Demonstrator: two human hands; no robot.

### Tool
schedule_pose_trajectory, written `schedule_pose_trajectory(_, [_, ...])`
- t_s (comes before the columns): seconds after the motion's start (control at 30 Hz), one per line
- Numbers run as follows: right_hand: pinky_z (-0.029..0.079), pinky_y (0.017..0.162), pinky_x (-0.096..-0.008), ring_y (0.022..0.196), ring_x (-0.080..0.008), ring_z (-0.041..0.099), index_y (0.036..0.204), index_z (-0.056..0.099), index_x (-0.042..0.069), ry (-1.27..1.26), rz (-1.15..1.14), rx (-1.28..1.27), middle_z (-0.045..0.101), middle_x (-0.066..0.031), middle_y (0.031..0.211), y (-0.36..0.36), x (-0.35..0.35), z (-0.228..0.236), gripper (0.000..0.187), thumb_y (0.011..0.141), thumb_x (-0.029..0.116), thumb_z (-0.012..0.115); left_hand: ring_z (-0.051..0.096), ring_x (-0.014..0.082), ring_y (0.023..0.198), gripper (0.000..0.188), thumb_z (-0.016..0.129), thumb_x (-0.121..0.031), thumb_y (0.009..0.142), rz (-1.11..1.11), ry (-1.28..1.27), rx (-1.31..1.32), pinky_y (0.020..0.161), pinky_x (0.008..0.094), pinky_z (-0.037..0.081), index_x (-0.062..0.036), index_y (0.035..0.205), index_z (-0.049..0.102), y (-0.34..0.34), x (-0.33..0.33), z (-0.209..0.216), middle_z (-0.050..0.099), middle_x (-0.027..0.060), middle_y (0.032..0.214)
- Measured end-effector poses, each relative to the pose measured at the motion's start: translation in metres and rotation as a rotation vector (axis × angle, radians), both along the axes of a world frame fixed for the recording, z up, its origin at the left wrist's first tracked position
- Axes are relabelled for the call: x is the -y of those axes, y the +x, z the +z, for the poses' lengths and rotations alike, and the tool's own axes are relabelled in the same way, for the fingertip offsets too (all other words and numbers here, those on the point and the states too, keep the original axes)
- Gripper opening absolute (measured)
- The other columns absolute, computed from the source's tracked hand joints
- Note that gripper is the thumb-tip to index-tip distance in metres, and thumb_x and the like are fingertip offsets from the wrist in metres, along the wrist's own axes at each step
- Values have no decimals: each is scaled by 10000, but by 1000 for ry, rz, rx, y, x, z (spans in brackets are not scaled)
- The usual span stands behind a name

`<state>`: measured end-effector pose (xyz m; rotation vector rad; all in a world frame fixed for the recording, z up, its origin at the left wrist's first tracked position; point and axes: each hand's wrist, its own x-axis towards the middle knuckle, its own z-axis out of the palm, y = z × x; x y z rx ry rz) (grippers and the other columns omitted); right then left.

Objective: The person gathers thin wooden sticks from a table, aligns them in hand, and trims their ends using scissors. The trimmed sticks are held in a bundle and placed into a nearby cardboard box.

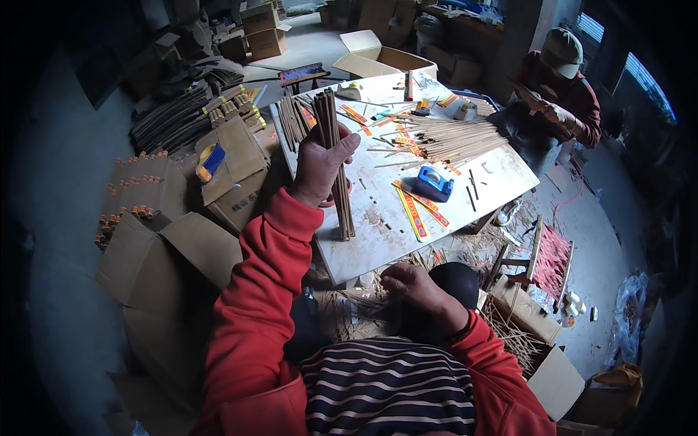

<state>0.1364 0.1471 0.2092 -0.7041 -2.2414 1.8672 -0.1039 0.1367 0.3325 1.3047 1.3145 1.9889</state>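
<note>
My left hand is closed around a bundle of brown incense sticks, held upright over the left side of the white table. Low in front of my lap, just off the table's near edge, is my right hand with its fingers curled; whatever may be inside them is hidden. Many loose incense sticks lie fanned out across the table's far right half. Red and yellow paper strips rest near a blue tape dispenser. More sticks lie behind my left hand.
At the far right a person in a cap works with sticks in hand. Open cardboard boxes stand at my left and behind the table. Another tape dispenser sits on a carton. A red woven stool stands right.
</note>
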Motion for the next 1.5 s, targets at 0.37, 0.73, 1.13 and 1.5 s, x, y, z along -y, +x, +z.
schedule_pose_trajectory(0.37, [443,825,-292,947,-194,561,1099,496,-22,29,-195,-262,577,-148,1029,-13,-19,9,369,842,223,596,436,89,493,297,620,-313,818,-87,68,171,466,226,374,-77,700,484,7,4,5,455,3,585])
schedule_pose_trajectory(0.73, [398,460,-278,495,-154,495,838,488,34,-76,12,-103,506,-54,595,-50,10,22,259,816,255,620,426,97,496,268,607,-282,833,-237,43,621,478,244,360,-98,686,479,7,32,14,449,-1,577])
schedule_pose_trajectory(1.13, [322,404,-202,444,-56,407,716,515,93,-284,105,-104,464,29,540,-33,25,28,250,772,266,687,357,69,391,354,613,-309,824,-261,140,453,396,222,305,-131,584,422,11,53,28,383,-37,493])
schedule_pose_trajectory(1.5, [410,622,-237,675,-82,463,861,518,18,-69,-121,-371,512,16,716,-95,-21,4,220,759,127,680,446,55,477,303,704,-258,753,-203,13,33,448,203,372,-69,672,482,54,36,39,469,-15,546])
